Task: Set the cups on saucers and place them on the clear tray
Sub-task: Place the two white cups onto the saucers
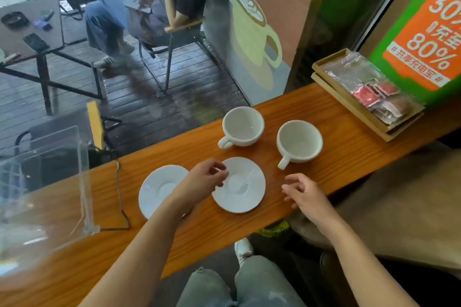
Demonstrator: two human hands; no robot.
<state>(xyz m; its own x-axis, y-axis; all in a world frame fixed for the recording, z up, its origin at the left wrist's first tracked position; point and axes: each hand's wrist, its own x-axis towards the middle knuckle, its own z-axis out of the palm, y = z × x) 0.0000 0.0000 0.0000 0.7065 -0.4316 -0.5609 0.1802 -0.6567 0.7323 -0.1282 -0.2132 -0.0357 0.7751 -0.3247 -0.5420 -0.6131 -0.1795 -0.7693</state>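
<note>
Two empty white cups stand on the wooden counter: the left cup (243, 126) at the far edge, the right cup (299, 141) beside it, handles pointing toward me. Two white saucers lie in front of them, the left saucer (159, 188) and the right saucer (243, 185). My left hand (205, 178) hovers over the left rim of the right saucer, fingers loosely curled, holding nothing. My right hand (303, 193) hangs just right of that saucer, below the right cup's handle, fingers apart and empty. The clear tray (82, 182) sits at the left of the counter.
A stack of wooden trays (359, 104) with plastic-wrapped packets sits at the counter's right end. The counter (199, 234) is narrow, with a window right behind the cups. Beyond the glass a person sits on a chair (174, 32). My knees are below the front edge.
</note>
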